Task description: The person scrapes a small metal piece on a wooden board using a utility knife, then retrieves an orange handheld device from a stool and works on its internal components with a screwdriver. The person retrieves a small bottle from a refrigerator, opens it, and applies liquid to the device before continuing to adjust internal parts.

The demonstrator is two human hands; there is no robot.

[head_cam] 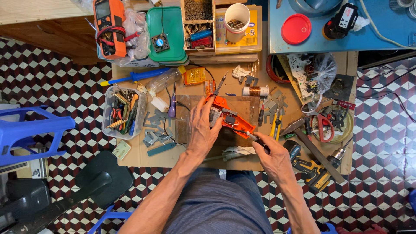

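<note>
An orange plastic device housing (pixel 229 118), opened so grey and black parts show inside, lies slanted on a brown board near the workbench's front edge, at its middle. A thin dark-handled screwdriver (pixel 255 138) touches its lower right end.

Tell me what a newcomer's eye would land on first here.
The bright orange device at the middle of the cluttered work board, steadied by the left hand while the right hand puts a screwdriver to its near end. Next, the orange multimeter at top left and the red lid on the blue tray.
</note>
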